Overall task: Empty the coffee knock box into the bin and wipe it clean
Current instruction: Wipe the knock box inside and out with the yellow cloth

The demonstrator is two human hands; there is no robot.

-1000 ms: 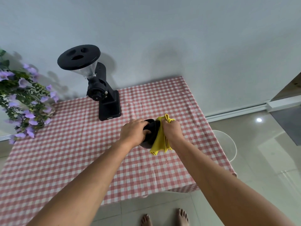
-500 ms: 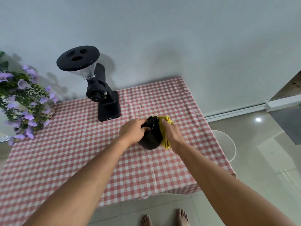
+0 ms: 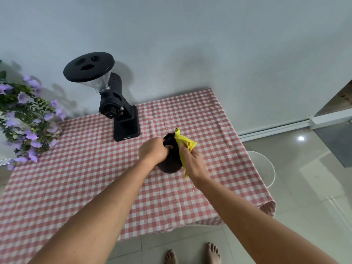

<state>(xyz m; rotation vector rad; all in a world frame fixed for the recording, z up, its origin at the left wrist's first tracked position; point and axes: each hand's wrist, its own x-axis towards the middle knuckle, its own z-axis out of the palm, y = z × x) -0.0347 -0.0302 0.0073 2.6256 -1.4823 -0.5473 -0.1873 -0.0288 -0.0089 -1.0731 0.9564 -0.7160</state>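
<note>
Knock box [image 3: 170,162] held above checkered tablecloth [image 3: 76,178], near coffee grinder [image 3: 116,109]. My left hand [image 3: 153,151] clamped over its upper edge, arm extended. My right hand [image 3: 191,161] grips yellow cloth [image 3: 185,144] against box's right side. Since half second ago, cloth slid higher, top corner now poking above box.

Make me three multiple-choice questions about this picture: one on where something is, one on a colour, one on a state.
1. Where does the coffee grinder stand?
A. At the table's far edge by the wall
B. On the floor
C. On the stool

2. What colour is the cloth?
A. Blue
B. Yellow
C. White

3. How is the knock box held?
A. Lying untouched
B. Gripped by the left hand, tilted
C. Hanging on the wall

Answers: 1 A, it stands by the wall. 2 B, the right hand presses bright yellow fabric on the box. 3 B, the fingers wrap its rim.
</note>
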